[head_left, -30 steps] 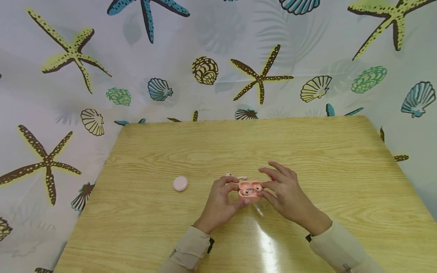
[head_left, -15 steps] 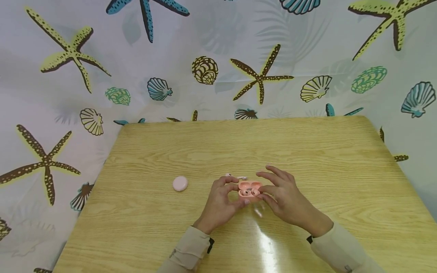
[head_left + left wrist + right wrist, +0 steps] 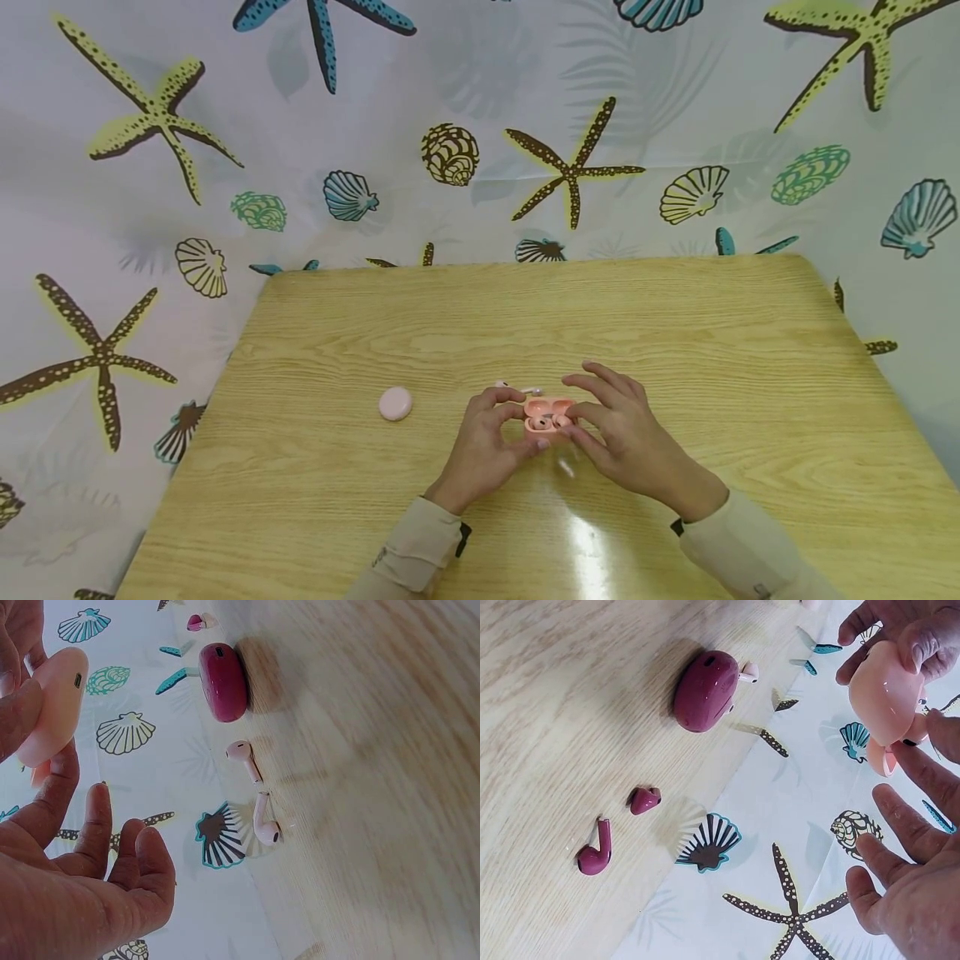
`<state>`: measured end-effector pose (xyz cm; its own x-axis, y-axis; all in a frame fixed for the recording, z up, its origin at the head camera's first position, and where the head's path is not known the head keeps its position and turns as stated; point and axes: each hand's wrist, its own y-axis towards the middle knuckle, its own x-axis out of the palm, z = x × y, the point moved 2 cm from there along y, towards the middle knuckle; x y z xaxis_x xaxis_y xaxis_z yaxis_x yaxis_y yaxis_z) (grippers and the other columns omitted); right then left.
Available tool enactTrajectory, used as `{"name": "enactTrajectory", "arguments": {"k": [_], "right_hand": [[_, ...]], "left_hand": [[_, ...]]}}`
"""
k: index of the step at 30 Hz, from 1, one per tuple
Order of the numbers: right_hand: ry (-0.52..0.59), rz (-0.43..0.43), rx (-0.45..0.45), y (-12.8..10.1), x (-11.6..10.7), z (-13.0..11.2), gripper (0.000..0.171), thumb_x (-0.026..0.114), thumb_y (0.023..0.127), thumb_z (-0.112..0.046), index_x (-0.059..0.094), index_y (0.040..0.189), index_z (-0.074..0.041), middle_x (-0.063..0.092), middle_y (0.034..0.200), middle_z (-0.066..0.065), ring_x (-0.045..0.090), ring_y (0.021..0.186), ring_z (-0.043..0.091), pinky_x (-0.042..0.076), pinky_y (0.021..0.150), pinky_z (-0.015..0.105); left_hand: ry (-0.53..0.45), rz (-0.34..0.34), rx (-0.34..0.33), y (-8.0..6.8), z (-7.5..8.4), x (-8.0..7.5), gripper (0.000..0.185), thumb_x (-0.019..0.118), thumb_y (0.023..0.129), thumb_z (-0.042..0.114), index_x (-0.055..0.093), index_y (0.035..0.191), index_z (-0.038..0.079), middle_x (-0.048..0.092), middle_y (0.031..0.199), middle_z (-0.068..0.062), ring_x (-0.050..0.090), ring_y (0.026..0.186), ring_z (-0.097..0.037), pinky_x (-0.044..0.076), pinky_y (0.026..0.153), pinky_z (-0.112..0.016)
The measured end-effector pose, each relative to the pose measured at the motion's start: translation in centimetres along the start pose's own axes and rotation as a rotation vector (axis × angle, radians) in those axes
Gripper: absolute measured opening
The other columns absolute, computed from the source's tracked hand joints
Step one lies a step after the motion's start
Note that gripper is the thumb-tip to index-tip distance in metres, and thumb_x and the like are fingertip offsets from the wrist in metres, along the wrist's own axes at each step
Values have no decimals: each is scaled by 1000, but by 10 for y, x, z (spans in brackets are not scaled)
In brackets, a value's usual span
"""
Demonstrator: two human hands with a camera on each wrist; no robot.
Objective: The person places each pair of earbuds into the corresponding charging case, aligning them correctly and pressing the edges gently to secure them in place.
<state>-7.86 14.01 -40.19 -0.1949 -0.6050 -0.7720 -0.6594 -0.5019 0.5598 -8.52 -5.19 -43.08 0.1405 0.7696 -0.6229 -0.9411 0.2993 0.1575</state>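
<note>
In the head view my left hand grips a peach earbud case, its lid open toward the back. One earbud sits in the left slot. My right hand pinches another earbud at the right slot, between thumb and index finger, the other fingers extended. From the left wrist view, the case's rounded underside with its port shows, raised above the table. The right wrist view shows the peach case from below, lid hanging, with part of the pinched earbud by the fingertips.
A pale pink round case lies left on the wooden table. Two pale pink earbuds lie beyond the hands. A magenta case and two magenta earbuds also rest there. Shell-patterned cloth surrounds the table.
The right hand has lowered its earbud from above the case into the right slot, and its thumb has shifted slightly over the case's front edge. The left hand stays in place.
</note>
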Motion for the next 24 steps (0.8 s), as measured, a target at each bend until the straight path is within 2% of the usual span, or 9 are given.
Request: {"name": "enactTrajectory", "arguments": {"k": [4,17,21,24], "right_hand": [[-3,-6,1,0,0,0,31,55,96,-32,69,81,-8,63,118,17,49,122,42,40,90,62],[-4,-14,-6,0,0,-1,27,54,97,-28,71,90,-7,62,121,16,48,122,42,40,90,62],[-6,-6,-5,1,-1,-1,12,65,91,-18,71,90,-8,62,121,16,49,122,42,40,90,63],[-14,-4,-11,2,0,-1,7,71,84,-12,71,89,-7,62,120,16,49,122,42,40,90,62]], "left_hand": [[-2,-4,-3,0,0,0,23,80,76,22,70,90,7,59,118,-4,45,129,-31,38,106,-48],[-32,-8,3,-1,0,-1,24,80,76,22,70,91,5,59,119,-6,44,128,-33,38,105,-51],[-40,-8,3,-1,0,-1,24,80,76,22,70,91,5,59,119,-6,44,129,-34,38,106,-51],[-32,-3,8,-1,-1,-1,24,80,76,22,71,92,6,60,119,-6,44,129,-34,38,106,-51]]}}
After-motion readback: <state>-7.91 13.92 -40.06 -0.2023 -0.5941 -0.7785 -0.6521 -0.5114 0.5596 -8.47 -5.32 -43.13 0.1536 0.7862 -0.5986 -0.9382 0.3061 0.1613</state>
